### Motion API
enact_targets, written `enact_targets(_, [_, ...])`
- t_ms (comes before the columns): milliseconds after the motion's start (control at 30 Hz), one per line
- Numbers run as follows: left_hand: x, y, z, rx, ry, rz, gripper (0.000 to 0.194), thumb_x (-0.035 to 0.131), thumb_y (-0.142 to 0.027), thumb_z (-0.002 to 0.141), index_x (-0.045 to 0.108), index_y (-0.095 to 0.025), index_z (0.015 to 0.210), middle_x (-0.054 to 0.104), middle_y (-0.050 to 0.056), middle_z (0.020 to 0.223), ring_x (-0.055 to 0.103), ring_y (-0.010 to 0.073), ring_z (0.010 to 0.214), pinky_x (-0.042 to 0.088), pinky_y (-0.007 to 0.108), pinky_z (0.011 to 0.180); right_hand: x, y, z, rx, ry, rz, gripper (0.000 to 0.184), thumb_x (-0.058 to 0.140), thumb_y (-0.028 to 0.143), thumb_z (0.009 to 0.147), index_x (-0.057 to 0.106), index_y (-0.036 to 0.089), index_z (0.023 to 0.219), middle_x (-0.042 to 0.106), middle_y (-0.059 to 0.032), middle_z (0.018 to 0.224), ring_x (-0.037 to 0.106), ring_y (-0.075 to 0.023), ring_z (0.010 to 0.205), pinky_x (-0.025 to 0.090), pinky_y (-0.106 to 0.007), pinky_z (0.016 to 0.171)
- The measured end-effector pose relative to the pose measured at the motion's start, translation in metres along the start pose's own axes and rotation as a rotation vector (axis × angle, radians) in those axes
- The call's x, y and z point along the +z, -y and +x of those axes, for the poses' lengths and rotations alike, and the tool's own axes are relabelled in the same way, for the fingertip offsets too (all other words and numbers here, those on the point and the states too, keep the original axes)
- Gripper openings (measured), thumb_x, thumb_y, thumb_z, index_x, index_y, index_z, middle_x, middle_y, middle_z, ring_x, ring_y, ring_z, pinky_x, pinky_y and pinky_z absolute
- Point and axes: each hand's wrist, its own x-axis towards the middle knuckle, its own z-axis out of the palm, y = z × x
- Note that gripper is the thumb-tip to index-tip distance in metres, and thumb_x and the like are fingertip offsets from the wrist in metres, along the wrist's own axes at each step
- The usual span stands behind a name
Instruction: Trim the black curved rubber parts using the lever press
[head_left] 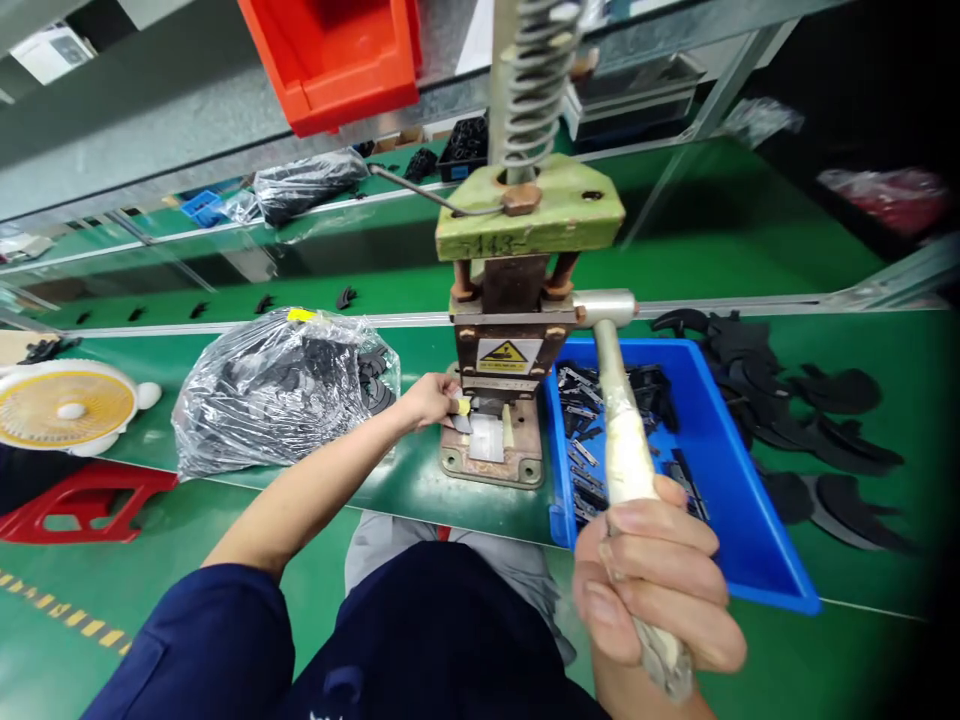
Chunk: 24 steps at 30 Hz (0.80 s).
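A person's two bare hands work at a hand-operated press (499,335) on a green tabletop (416,470). The left arm reaches from the near left, bent at the elbow, and the left hand (433,402) is at the left side of the press, palm down. Its thumb and fingers are pinched nearly closed on a small grey piece (460,423) (there is a patch of yellow at the fingertips, too small to make out). The right hand (656,580) is raised at the near right, its fingers curled firmly around the near end of the lever handle (626,440), which slants up and away to the press.

The small grey piece is over the left part of the metal base (491,472), just below the press head, to the left of the right hand and farther away. Right of the press, a blue tray (739,510) holds black parts with metal strips; curved black pieces (832,430) lie beyond its right side. To the left are a clear plastic bag (277,395) of dark pieces and a fan (67,410) with a yellow face.
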Motion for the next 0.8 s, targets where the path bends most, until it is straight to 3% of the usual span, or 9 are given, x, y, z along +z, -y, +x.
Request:
enact_targets(67, [0.002, 0.003, -0.001, -0.052, 0.032, -0.018, 0.023, 0.072, 0.003, 0.062, 0.056, -0.012, 0.063, 0.055, -0.006, 0.052, 0.053, 0.0072, 0.045, 0.053, 0.021, 0.051, 0.003, -0.003, 0.002, -0.023, -0.005, 0.007, 0.028, 0.064, 0.013, 0.067, 0.038, 0.024, 0.062, 0.053, 0.0061, 0.064, 0.053, -0.0175, 0.066, 0.049, -0.052, 0.075])
enact_targets(133, [0.004, 0.007, -0.002, -0.066, 0.031, -0.025, 0.022, 0.071, 0.003, 0.065, 0.054, -0.012, 0.066, 0.054, -0.007, 0.054, 0.053, 0.0064, 0.046, 0.054, 0.022, 0.053, 0.005, -0.009, 0.003, -0.111, -0.092, 0.023, 0.029, 0.065, 0.018, 0.068, 0.037, 0.024, 0.06, 0.051, 0.0059, 0.059, 0.051, -0.0163, 0.059, 0.046, -0.047, 0.066])
enact_targets(267, [-0.009, 0.014, -0.003, 0.009, -0.054, 0.122, 0.012, 0.067, -0.007, 0.077, 0.061, -0.012, 0.086, 0.061, -0.003, 0.066, 0.06, 0.0095, 0.055, 0.056, 0.025, 0.06, 0.009, -0.024, 0.005, -0.25, -0.115, 0.051, 0.031, 0.066, 0.024, 0.066, 0.037, 0.025, 0.057, 0.049, 0.0046, 0.054, 0.05, -0.0172, 0.053, 0.041, -0.044, 0.058])
enact_targets(400, [-0.056, 0.022, -0.019, 0.227, -0.311, 0.693, 0.016, 0.064, -0.017, 0.083, 0.066, -0.015, 0.099, 0.07, 0.006, 0.092, 0.067, 0.0166, 0.083, 0.054, 0.029, 0.082, 0.015, -0.028, 0.011, -0.337, -0.153, 0.074, 0.035, 0.066, 0.026, 0.063, 0.033, 0.025, 0.053, 0.041, 0.0045, 0.047, 0.043, -0.016, 0.045, 0.036, -0.042, 0.05])
enact_targets(500, [-0.092, 0.031, -0.035, 0.241, -0.414, 1.15, 0.019, 0.06, -0.023, 0.087, 0.067, -0.013, 0.102, 0.066, 0.013, 0.105, 0.064, 0.0244, 0.101, 0.051, 0.035, 0.09, 0.021, -0.024, 0.015, -0.295, -0.211, 0.047, 0.037, 0.065, 0.024, 0.063, 0.03, 0.025, 0.05, 0.036, 0.0041, 0.043, 0.039, -0.016, 0.041, 0.034, -0.042, 0.048])
enact_targets(633, [-0.109, 0.039, -0.045, 0.203, -0.335, 1.431, 0.028, 0.057, -0.03, 0.089, 0.068, -0.009, 0.104, 0.061, 0.017, 0.11, 0.06, 0.0294, 0.107, 0.05, 0.037, 0.091, 0.026, -0.021, 0.016, -0.274, -0.268, 0.091, 0.042, 0.063, 0.022, 0.058, 0.023, 0.023, 0.048, 0.033, 0.0038, 0.041, 0.04, -0.0156, 0.042, 0.036, -0.041, 0.053])
enact_targets(800, [-0.098, 0.029, -0.041, 0.117, -0.169, 1.498, 0.026, 0.057, -0.024, 0.088, 0.071, -0.007, 0.103, 0.06, 0.019, 0.11, 0.064, 0.0296, 0.099, 0.053, 0.036, 0.084, 0.022, -0.024, 0.013, -0.261, -0.254, 0.104, 0.042, 0.065, 0.021, 0.056, 0.024, 0.022, 0.047, 0.042, 0.0038, 0.043, 0.045, -0.0155, 0.046, 0.039, -0.042, 0.058])
